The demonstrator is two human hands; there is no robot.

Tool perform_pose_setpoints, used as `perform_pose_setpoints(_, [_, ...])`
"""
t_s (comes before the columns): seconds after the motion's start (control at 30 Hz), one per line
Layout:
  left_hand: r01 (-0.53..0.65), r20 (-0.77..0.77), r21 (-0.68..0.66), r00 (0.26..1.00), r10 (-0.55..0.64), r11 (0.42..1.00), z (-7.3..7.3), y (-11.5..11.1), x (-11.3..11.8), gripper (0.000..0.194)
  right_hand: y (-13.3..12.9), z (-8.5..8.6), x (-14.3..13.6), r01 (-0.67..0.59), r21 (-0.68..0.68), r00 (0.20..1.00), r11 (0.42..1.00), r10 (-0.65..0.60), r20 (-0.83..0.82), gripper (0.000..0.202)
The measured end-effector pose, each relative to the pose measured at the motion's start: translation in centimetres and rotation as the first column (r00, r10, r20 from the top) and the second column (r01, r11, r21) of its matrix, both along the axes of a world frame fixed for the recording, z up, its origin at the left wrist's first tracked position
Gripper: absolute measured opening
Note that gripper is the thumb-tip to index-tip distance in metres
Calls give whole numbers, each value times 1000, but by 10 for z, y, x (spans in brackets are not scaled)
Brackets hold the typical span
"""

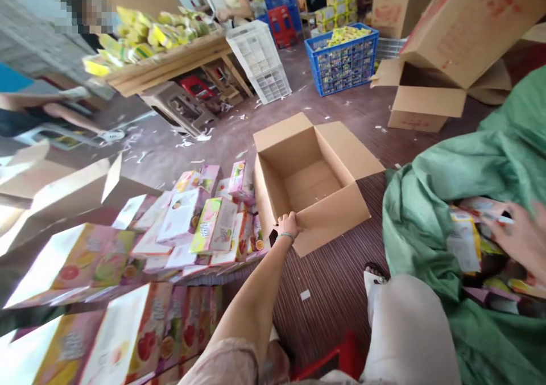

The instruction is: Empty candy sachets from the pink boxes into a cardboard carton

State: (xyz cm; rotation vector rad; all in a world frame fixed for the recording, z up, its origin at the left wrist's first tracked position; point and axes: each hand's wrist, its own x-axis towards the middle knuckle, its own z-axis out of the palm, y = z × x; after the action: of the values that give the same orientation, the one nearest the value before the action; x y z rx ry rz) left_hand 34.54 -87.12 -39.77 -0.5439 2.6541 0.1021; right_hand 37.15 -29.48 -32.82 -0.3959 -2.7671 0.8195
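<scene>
An empty cardboard box (313, 180) stands on the floor in the middle with its flaps spread. My left hand (288, 226) is closed on the near left corner of this box, by the base of the front flap. At the right edge my right hand (518, 240), partly blurred, has its fingers apart over the mouth of a green sack (430, 174). Inside the sack lie colourful packages (464, 243), close under my right hand; no package is clearly gripped. Left of the box is a pile of fruit-print cartons (213, 226).
More fruit-print cartons (140, 334) are stacked at the lower left. A blue crate (343, 61), white crates (264, 61) and a wooden table (170, 61) with yellow packets stand farther back. Large cardboard boxes (473, 32) fill the upper right. People sit around the table.
</scene>
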Motion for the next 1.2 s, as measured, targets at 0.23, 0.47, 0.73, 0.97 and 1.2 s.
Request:
perform_pose_setpoints(0.23, [55, -67, 37, 996, -52, 998, -21, -32, 17, 33, -223, -36, -159, -471, 196, 881, 860, 445, 163, 101])
perform_pose_setpoints(0.47, [98, -68, 27, 993, -96, 995, -39, -38, 12, 21, -330, -96, -214, -273, 137, 876, 952, 188, 444, 53])
perform_pose_setpoints(0.73, [192, -62, 81, 980, -187, 978, -34, -39, 31, 22, -297, -91, -163, -297, 218, 809, 930, 124, 574, 41])
perform_pose_setpoints(0.97, [237, -28, 133, 972, -235, 962, -20, -26, 130, 22, -281, -85, -50, -263, 229, 789, 937, 72, 610, 45])
perform_pose_setpoints(1.2, [201, -26, 202, 979, -200, 958, -13, -22, 253, 22, -281, -86, 53, -329, 225, 751, 917, 110, 651, 46])
